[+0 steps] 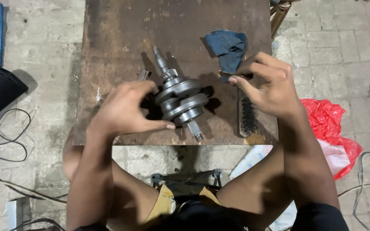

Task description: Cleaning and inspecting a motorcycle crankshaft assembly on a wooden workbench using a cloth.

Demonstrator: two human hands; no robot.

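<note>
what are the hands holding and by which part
The left hand holds the metal crankshaft by its round webs; the right hand pinches the blue rag by its lower end.

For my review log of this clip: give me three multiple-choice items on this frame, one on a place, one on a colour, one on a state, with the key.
1. Where does the wire brush lie?
A. On the floor
B. On the table's right edge, under the right hand
C. On the crankshaft

2. What colour is the rag?
A. Blue
B. Yellow
C. White

3. How does the left hand stand to the crankshaft?
A. Far off
B. Fingers on it
C. Lifting it overhead

Key: 1 B, its bristles show on the table below the right hand; 2 A, the cloth is dark blue; 3 B, thumb and fingers meet the metal webs.
</note>
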